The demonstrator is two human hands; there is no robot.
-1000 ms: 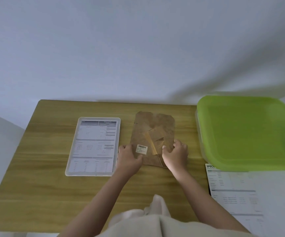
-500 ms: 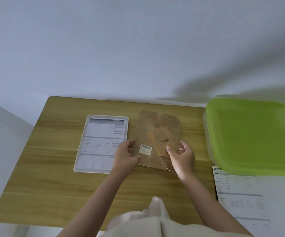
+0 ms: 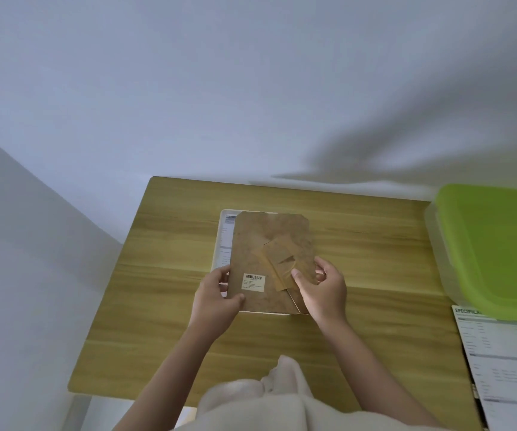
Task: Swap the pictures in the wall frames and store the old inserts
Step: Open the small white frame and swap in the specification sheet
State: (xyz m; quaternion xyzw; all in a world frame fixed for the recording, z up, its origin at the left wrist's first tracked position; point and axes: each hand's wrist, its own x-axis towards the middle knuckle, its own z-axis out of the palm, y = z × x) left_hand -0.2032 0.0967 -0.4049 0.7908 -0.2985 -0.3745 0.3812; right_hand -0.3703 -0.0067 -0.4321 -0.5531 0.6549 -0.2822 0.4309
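Left hand [image 3: 216, 301] pinches the near-left edge of the brown backing board [image 3: 271, 262], thumb on top. The board sits mid-tabletop [image 3: 157, 306] over the white frame [image 3: 223, 241], whose left strip and printed insert still show, so it looks off-square. Right hand [image 3: 324, 290] grips the near-right edge by the stand flap. Risk: pressing down misaligned could jam a corner or crease the insert. Green-lidded bin [image 3: 499, 250] is at the right edge, above a loose sheet [image 3: 505, 362].
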